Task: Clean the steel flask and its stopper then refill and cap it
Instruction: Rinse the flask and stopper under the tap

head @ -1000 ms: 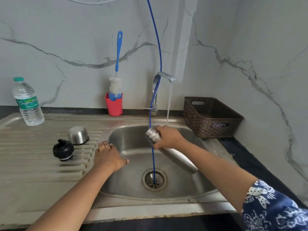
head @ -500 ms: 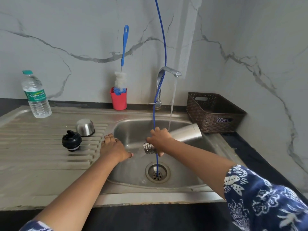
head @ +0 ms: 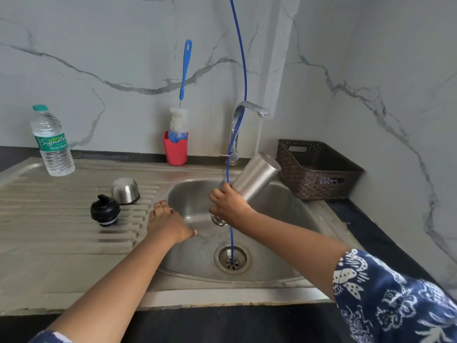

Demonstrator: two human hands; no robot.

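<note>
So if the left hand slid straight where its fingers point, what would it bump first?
Probably nothing soon: the left hand would cross the drainboard, passing just right of the steel cup, toward the back wall.

Steel flask (head: 256, 175): brushed cylinder, uncapped. You hold it in your right hand (head: 230, 206), gripped near the neck, above the sink basin (head: 188, 194) toward its back edge. It is tilted mouth-down, with the threaded mouth low and toward you and the flat base raised toward the basin's back right corner.
Stopper (head: 105, 210): black, flip-top, upright on the ribbed draining board (head: 49, 219), near the basin's left edge.
Steel cup lid (head: 125, 191): inverted, rim down, just behind and right of the stopper.
</note>
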